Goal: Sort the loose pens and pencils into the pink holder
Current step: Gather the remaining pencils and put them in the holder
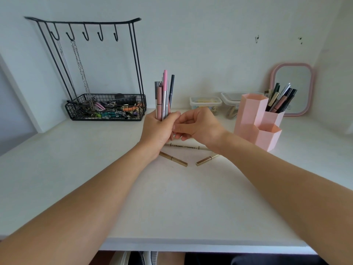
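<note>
While both forearms reach out over the white table (76,159), the left hand (155,131) grips a bundle of pens (163,96) upright, fingers wrapped round the lower ends. Touching it from the right, the right hand (198,127) has its fingers curled in at the bundle's base; whether it pinches a pen there is hard to tell. Three loose pens (173,159) lie just near of the hands, partly hidden under the wrists. Well right stands the pink holder (256,119), its far compartment already holding pens.
</note>
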A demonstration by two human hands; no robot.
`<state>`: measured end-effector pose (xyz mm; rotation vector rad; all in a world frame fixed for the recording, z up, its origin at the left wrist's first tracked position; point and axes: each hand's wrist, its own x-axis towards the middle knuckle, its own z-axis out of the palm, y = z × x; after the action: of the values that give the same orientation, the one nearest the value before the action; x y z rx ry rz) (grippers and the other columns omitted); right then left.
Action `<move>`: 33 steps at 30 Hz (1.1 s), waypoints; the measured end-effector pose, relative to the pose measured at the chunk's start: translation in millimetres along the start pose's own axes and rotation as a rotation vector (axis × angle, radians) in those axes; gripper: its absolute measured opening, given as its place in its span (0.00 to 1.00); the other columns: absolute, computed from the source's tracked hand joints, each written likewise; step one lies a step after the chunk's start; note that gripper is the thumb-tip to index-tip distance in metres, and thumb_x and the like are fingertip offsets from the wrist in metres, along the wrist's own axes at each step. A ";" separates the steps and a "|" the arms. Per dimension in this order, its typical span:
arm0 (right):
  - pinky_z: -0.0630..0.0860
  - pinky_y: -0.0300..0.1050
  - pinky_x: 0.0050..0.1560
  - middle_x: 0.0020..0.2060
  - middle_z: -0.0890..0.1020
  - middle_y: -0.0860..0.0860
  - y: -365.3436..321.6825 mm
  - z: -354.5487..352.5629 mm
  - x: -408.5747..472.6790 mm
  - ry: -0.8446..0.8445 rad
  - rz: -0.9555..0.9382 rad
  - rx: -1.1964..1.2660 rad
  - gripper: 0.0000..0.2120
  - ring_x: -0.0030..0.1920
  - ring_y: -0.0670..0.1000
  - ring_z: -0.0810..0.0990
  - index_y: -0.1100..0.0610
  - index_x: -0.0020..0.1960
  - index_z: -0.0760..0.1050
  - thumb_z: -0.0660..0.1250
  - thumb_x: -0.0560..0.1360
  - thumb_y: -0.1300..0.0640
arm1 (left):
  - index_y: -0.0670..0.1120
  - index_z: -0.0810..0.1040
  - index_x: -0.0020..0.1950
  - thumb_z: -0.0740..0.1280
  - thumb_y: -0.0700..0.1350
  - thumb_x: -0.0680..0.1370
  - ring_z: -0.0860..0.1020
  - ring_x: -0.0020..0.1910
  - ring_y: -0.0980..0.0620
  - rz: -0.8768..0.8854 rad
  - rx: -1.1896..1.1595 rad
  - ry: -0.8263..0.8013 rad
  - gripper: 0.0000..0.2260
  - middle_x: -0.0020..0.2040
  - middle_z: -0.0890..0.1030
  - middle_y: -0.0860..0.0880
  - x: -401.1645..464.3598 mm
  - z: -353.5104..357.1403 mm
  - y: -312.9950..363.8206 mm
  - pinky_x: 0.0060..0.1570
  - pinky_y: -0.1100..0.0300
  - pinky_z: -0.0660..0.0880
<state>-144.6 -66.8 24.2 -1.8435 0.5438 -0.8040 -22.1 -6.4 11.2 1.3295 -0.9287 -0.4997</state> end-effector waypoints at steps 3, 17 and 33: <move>0.78 0.38 0.34 0.31 0.84 0.56 -1.9 2.4 0.0 -0.013 0.008 -0.024 0.05 0.33 0.51 0.82 0.60 0.38 0.82 0.73 0.73 0.65 | 0.39 0.78 0.39 0.68 0.43 0.77 0.72 0.21 0.50 -0.007 0.033 0.009 0.09 0.24 0.74 0.45 2.1 -1.0 -0.3 0.21 0.65 0.64; 0.67 0.28 0.34 0.43 0.84 0.50 29.3 -50.2 20.3 0.035 0.040 -0.884 0.05 0.34 0.39 0.74 0.55 0.48 0.85 0.75 0.72 0.57 | 0.48 0.70 0.38 0.69 0.48 0.80 0.68 0.22 0.53 -0.101 -0.123 0.002 0.13 0.26 0.70 0.51 11.6 -7.9 -0.7 0.21 0.66 0.60; 0.72 0.41 0.46 0.46 0.84 0.51 14.0 -53.4 16.4 -0.155 0.093 -1.008 0.08 0.48 0.51 0.81 0.57 0.50 0.85 0.71 0.76 0.53 | 0.47 0.70 0.41 0.69 0.48 0.80 0.67 0.22 0.54 -0.105 -0.115 -0.006 0.12 0.27 0.69 0.50 11.4 -6.0 -4.0 0.20 0.67 0.62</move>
<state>-172.9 -116.6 30.2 -2.7264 1.0431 -0.3025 -10.1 -12.4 10.8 1.2772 -0.8259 -0.6289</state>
